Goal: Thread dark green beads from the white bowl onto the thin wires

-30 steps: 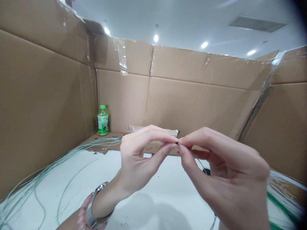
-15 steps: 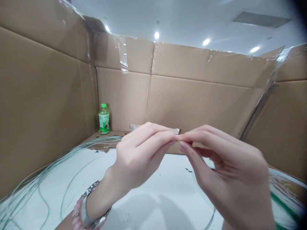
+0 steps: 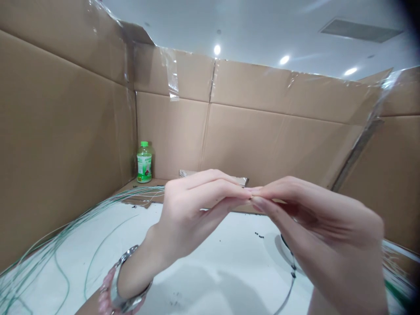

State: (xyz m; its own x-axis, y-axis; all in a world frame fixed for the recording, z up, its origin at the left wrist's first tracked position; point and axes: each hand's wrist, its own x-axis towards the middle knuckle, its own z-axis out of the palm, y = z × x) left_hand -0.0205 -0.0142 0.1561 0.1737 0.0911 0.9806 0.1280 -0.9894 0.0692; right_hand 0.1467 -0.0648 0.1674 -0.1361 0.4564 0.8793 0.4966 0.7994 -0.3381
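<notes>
My left hand (image 3: 190,214) and my right hand (image 3: 321,232) meet fingertip to fingertip above the white work surface (image 3: 210,262). Thumb and fingers are pinched together on each. Between the tips shows a tiny yellowish speck, too small to name; the fingers cover the rest of it. Below my right hand a thin dark strand (image 3: 288,291) with small black pieces on it hangs or lies in a curve, its upper part hidden by the hand. On my left wrist are a silver bangle (image 3: 120,284) and a pink bead bracelet (image 3: 106,291).
Cardboard walls (image 3: 262,140) enclose the surface at the back and sides. A green-capped bottle (image 3: 144,164) stands in the back left corner. Long green and white wires (image 3: 82,218) spread along the left; more strands (image 3: 398,262) lie at the right. Small black bits (image 3: 259,235) are scattered about.
Both hands have shifted slightly right, still pinched together at the tips. More of the dark strand with black pieces now shows beneath my right hand.
</notes>
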